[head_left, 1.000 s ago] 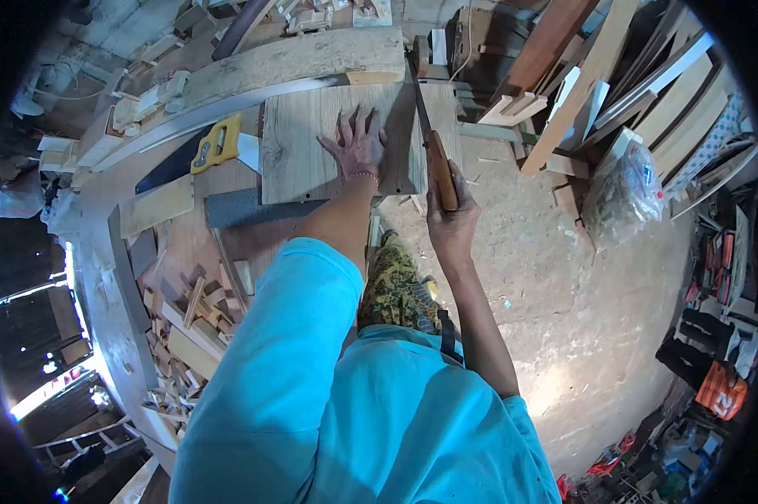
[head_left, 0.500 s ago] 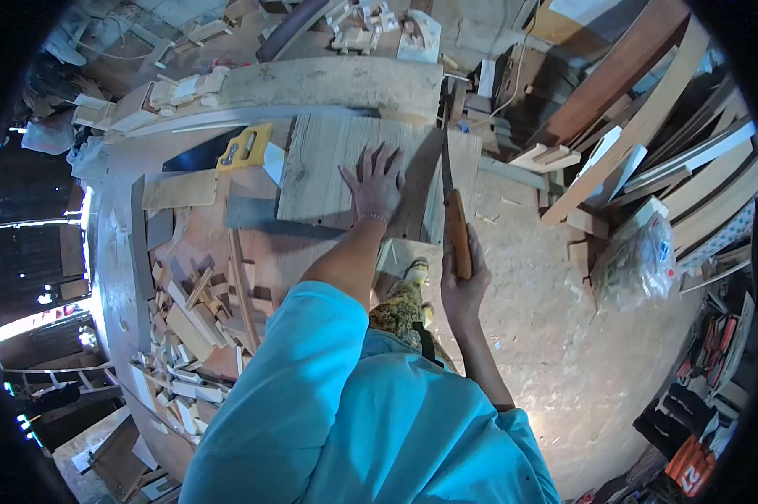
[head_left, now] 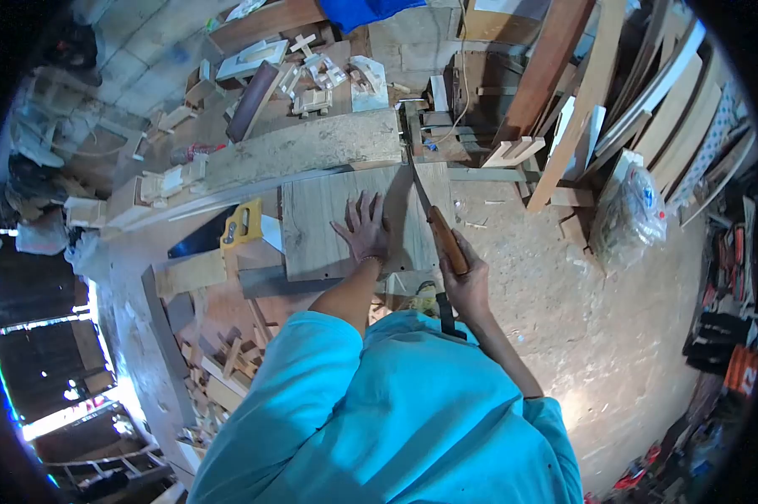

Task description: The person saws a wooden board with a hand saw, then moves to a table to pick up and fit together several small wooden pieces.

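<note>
Left hand (head_left: 366, 233) splays on a board (head_left: 316, 223), right hand (head_left: 470, 286) grips a saw (head_left: 441, 228); a plastic bag (head_left: 633, 214) bulges, contents unclear.

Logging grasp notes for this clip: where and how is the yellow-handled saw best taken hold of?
Probably by its yellow handle, from above on the right: the saw appears to lie flat, the handle forms a loop to close around, and the dark blade points left.

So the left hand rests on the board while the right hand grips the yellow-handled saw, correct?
Wrong saw: the head view shows the right hand gripping the brown-handled saw; the yellow-handled saw lies beside the board. The left hand does rest on the board.
</note>
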The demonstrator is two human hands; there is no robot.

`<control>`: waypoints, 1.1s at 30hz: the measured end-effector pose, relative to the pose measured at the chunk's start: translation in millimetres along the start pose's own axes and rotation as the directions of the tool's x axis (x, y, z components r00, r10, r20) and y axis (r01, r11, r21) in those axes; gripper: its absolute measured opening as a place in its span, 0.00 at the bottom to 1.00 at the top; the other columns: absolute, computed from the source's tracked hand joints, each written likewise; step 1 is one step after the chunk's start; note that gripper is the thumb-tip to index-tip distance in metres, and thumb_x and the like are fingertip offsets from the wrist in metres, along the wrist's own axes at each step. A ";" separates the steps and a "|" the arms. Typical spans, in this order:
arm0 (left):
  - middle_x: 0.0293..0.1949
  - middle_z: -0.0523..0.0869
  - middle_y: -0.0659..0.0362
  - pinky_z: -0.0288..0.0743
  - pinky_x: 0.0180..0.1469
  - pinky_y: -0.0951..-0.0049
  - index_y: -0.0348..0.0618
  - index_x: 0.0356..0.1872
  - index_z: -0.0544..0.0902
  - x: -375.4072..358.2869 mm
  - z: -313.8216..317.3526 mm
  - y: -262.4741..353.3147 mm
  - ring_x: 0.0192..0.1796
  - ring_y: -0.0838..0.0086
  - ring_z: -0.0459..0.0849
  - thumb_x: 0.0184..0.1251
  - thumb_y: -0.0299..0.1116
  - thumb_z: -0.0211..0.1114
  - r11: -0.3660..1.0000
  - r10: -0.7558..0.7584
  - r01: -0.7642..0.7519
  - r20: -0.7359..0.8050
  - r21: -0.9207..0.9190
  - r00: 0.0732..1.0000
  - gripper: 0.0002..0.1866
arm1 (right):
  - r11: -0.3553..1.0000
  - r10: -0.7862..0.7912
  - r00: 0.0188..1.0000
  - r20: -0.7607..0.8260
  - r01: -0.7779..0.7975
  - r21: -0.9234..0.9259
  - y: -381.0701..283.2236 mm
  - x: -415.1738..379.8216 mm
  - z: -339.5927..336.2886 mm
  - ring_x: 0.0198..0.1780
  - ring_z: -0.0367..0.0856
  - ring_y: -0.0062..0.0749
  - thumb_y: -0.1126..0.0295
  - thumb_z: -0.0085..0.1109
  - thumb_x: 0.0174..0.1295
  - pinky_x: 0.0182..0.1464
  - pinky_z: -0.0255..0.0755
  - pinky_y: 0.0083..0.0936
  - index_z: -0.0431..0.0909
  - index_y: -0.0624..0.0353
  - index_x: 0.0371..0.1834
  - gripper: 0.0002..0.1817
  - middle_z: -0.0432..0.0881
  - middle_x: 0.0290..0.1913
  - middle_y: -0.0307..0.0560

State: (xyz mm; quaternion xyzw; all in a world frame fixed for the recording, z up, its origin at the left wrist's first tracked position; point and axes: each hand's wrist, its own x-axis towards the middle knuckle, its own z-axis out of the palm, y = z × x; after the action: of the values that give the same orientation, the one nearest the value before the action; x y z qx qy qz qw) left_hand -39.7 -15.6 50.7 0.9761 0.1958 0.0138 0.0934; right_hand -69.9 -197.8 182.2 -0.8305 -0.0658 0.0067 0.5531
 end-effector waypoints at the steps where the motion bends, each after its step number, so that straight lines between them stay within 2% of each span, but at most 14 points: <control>1: 0.68 0.52 0.68 0.31 0.59 0.27 0.69 0.64 0.59 0.4 2.5 -0.3 0.71 0.62 0.43 0.58 0.42 0.51 1.000 0.022 -0.022 0.003 0.014 1.000 0.29 | 1.000 0.012 1.000 -0.020 -0.011 0.013 -0.8 2.8 0.9 0.43 0.80 0.49 0.73 0.56 0.55 0.42 0.73 0.31 0.68 0.69 0.55 0.23 0.78 0.38 0.68; 3: 0.68 0.54 0.67 0.31 0.59 0.26 0.67 0.63 0.60 -0.8 7.9 -3.3 0.71 0.61 0.43 0.58 0.42 0.52 0.999 0.038 -0.040 -0.066 -0.019 0.997 0.29 | 0.999 -0.043 0.999 -0.034 0.042 -0.028 -6.7 7.3 0.7 0.44 0.80 0.50 0.74 0.56 0.55 0.43 0.73 0.32 0.70 0.71 0.52 0.21 0.78 0.37 0.69; 7: 0.67 0.55 0.66 0.31 0.59 0.27 0.66 0.63 0.61 -1.9 1.0 -1.0 0.71 0.61 0.44 0.58 0.41 0.51 0.998 0.066 -0.066 -0.075 0.008 0.995 0.28 | 0.991 0.131 0.991 0.013 -0.131 0.000 -27.0 14.4 -8.0 0.39 0.82 0.46 0.75 0.55 0.54 0.41 0.72 0.30 0.70 0.73 0.50 0.20 0.79 0.35 0.68; 9: 0.68 0.54 0.66 0.31 0.58 0.27 0.66 0.63 0.61 -1.7 1.9 -1.9 0.71 0.61 0.44 0.59 0.40 0.51 0.998 0.060 -0.062 -0.114 -0.021 0.992 0.27 | 0.992 0.121 0.993 0.010 -0.121 0.027 -26.5 13.5 -4.2 0.37 0.82 0.44 0.74 0.56 0.54 0.40 0.72 0.30 0.70 0.74 0.50 0.21 0.79 0.34 0.67; 13: 0.68 0.53 0.66 0.30 0.58 0.27 0.66 0.63 0.61 -3.3 -0.5 0.5 0.71 0.61 0.44 0.59 0.39 0.50 0.998 0.048 -0.052 -0.109 -0.032 0.993 0.27 | 0.998 0.053 0.998 -0.047 -0.054 -0.034 -16.9 6.3 3.6 0.37 0.82 0.44 0.73 0.57 0.53 0.39 0.72 0.29 0.71 0.73 0.50 0.21 0.79 0.33 0.67; 15: 0.68 0.53 0.66 0.31 0.59 0.28 0.67 0.65 0.58 -2.7 -5.1 -0.1 0.71 0.63 0.43 0.62 0.44 0.48 0.999 0.035 -0.035 -0.004 0.006 0.999 0.27 | 0.999 0.042 0.998 -0.043 -0.043 -0.028 -16.8 6.2 2.9 0.37 0.82 0.44 0.72 0.57 0.53 0.39 0.72 0.29 0.71 0.72 0.50 0.21 0.79 0.33 0.66; 21: 0.68 0.53 0.65 0.30 0.59 0.28 0.67 0.65 0.58 -3.4 -10.1 0.3 0.71 0.63 0.42 0.63 0.43 0.48 0.999 0.039 -0.038 0.005 -0.030 0.999 0.27 | 0.997 0.059 0.998 -0.019 -0.060 -0.041 -25.9 8.7 -1.3 0.38 0.82 0.45 0.73 0.57 0.54 0.39 0.72 0.29 0.71 0.72 0.49 0.20 0.79 0.33 0.66; 29: 0.68 0.54 0.65 0.30 0.58 0.26 0.65 0.64 0.60 -4.4 -9.2 0.3 0.71 0.60 0.43 0.59 0.40 0.51 0.995 0.049 -0.054 -0.059 -0.087 0.997 0.28 | 0.998 0.049 0.999 0.003 -0.049 -0.040 -21.1 10.8 -0.3 0.39 0.82 0.38 0.73 0.57 0.55 0.41 0.73 0.28 0.70 0.75 0.50 0.20 0.80 0.35 0.66; 33: 0.68 0.54 0.65 0.31 0.58 0.26 0.65 0.65 0.58 -3.6 -6.4 -0.2 0.71 0.60 0.43 0.59 0.41 0.50 0.996 0.040 -0.043 -0.040 -0.072 0.998 0.29 | 0.998 0.055 0.998 -0.010 -0.056 -0.030 -18.0 10.2 3.7 0.39 0.81 0.38 0.73 0.57 0.55 0.42 0.73 0.27 0.70 0.76 0.50 0.21 0.80 0.36 0.65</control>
State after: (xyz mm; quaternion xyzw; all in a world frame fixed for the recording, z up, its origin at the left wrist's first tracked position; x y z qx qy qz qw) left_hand -43.4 -15.7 57.0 0.9754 0.1767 0.0418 0.1249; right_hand -61.9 -186.4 198.0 -0.8403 -0.0402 0.0172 0.5403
